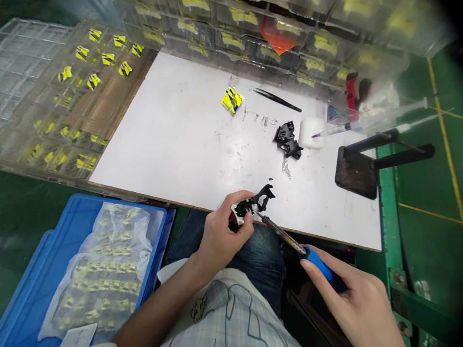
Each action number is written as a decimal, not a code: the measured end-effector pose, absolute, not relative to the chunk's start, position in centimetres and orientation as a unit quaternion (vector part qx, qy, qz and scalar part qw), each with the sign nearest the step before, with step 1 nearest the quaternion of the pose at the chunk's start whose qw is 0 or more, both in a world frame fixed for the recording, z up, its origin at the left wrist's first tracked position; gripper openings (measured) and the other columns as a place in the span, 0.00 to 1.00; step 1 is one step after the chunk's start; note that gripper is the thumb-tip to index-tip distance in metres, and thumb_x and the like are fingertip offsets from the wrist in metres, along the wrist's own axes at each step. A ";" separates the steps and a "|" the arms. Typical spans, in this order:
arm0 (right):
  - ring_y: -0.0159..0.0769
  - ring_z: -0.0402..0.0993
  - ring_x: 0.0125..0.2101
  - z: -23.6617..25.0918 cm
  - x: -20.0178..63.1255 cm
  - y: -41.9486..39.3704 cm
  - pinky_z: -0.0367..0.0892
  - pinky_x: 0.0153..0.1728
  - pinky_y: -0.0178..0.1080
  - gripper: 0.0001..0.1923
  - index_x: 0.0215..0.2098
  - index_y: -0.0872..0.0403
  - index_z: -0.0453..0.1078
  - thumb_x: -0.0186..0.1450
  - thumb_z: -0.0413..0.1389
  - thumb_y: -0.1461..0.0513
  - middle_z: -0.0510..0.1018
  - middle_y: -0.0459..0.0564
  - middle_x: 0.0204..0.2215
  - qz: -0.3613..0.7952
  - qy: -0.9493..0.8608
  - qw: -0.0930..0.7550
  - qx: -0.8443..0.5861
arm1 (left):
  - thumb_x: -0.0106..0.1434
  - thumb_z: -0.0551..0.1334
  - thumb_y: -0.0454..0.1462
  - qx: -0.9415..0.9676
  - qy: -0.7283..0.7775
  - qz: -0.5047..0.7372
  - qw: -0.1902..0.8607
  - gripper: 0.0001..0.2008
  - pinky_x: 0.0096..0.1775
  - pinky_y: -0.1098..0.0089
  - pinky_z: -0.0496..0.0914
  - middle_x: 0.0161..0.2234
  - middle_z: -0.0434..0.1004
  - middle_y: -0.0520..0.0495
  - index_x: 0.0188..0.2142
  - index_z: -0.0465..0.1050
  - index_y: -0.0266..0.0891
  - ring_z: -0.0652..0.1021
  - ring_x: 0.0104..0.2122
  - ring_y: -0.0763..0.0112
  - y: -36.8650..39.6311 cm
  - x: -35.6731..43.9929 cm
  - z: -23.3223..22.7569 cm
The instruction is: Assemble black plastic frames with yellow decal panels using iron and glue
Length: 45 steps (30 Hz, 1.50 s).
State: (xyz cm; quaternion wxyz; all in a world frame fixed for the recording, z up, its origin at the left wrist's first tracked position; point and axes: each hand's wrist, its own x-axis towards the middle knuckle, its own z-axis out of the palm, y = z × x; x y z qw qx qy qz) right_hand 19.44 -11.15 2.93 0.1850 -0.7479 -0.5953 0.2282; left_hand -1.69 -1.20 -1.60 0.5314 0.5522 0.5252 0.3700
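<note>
My left hand (224, 222) pinches a small black plastic part (265, 193) with a white piece at its near side, just over the table's front edge. My right hand (347, 289) grips the blue handle of a soldering iron (284, 234). The iron's tip meets or nearly meets the black part close to my left fingertips; contact cannot be made out exactly. Farther back on the white board lie more black plastic parts (287, 140), with a small silvery piece (287, 170) in front of them. A yellow and dark-blue patterned piece (232, 100) rests near the back.
Black tweezers (278, 100) lie by a white pad (311, 133) and syringes (336, 129). A dark metal stand (356, 172) occupies the right edge. Clear compartment trays (231, 36) line the back and left. At lower left, a blue crate (154, 250) holds bagged yellow pieces.
</note>
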 end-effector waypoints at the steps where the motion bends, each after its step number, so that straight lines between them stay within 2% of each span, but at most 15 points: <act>1: 0.32 0.75 0.17 2.9 19.4 -11.1 0.69 0.19 0.26 0.23 0.39 0.56 0.83 0.67 0.59 0.46 0.85 0.46 0.29 0.226 -0.597 0.185 -0.747 | 0.65 0.63 0.33 0.552 0.525 0.369 0.533 0.14 0.22 0.73 0.59 0.22 0.74 0.55 0.50 0.76 0.43 0.63 0.15 0.76 -1.2 -1.7 -1.6; 9: 0.27 0.62 0.11 3.1 19.3 -11.0 0.65 0.15 0.28 0.23 0.39 0.56 0.83 0.67 0.59 0.45 0.81 0.45 0.22 0.220 -0.600 0.179 -0.748 | 0.61 0.66 0.32 0.503 0.524 0.382 0.572 0.14 0.21 0.73 0.56 0.18 0.68 0.56 0.48 0.78 0.43 0.62 0.16 0.75 -1.1 -1.6 -1.3; 14: 0.27 0.58 0.12 2.5 19.4 -11.5 0.62 0.15 0.31 0.24 0.40 0.54 0.83 0.67 0.59 0.44 0.80 0.45 0.23 0.221 -0.592 0.179 -0.754 | 0.62 0.65 0.32 0.527 0.524 0.378 0.553 0.15 0.22 0.73 0.58 0.21 0.72 0.55 0.49 0.77 0.44 0.63 0.16 0.76 -1.2 -1.6 -1.5; 22: 0.27 0.57 0.12 2.3 19.5 -11.7 0.62 0.16 0.31 0.23 0.41 0.54 0.82 0.67 0.58 0.44 0.78 0.43 0.21 0.216 -0.595 0.162 -0.757 | 0.65 0.63 0.34 0.566 0.527 0.348 0.530 0.14 0.24 0.73 0.61 0.21 0.73 0.55 0.51 0.76 0.46 0.64 0.17 0.76 -1.2 -1.8 -1.8; 28: 0.27 0.62 0.14 2.5 19.4 -11.5 0.65 0.19 0.29 0.22 0.42 0.53 0.82 0.68 0.58 0.46 0.82 0.44 0.27 0.236 -0.592 0.154 -0.755 | 0.67 0.62 0.34 0.581 0.523 0.347 0.519 0.14 0.24 0.73 0.61 0.22 0.74 0.54 0.51 0.75 0.44 0.64 0.16 0.76 -1.2 -1.8 -1.7; 35: 0.26 0.60 0.13 2.6 19.5 -11.6 0.63 0.18 0.28 0.23 0.41 0.54 0.82 0.69 0.57 0.45 0.80 0.42 0.23 0.235 -0.594 0.151 -0.754 | 0.67 0.61 0.32 0.622 0.504 0.357 0.482 0.14 0.22 0.74 0.60 0.21 0.75 0.57 0.52 0.73 0.43 0.64 0.14 0.79 -1.1 -1.8 -2.2; 39: 0.26 0.64 0.15 2.4 19.6 -11.7 0.65 0.19 0.28 0.24 0.42 0.55 0.82 0.68 0.57 0.44 0.82 0.44 0.26 0.239 -0.587 0.147 -0.759 | 0.65 0.60 0.30 0.632 0.493 0.375 0.465 0.16 0.21 0.75 0.60 0.20 0.74 0.58 0.52 0.72 0.42 0.64 0.14 0.79 -1.2 -1.7 -2.4; 45: 0.28 0.68 0.16 2.7 19.5 -11.4 0.68 0.21 0.27 0.22 0.40 0.54 0.82 0.68 0.58 0.45 0.83 0.44 0.27 0.243 -0.587 0.162 -0.755 | 0.66 0.60 0.32 0.625 0.504 0.354 0.480 0.15 0.21 0.74 0.61 0.21 0.75 0.58 0.52 0.72 0.43 0.63 0.14 0.79 -1.2 -1.8 -2.4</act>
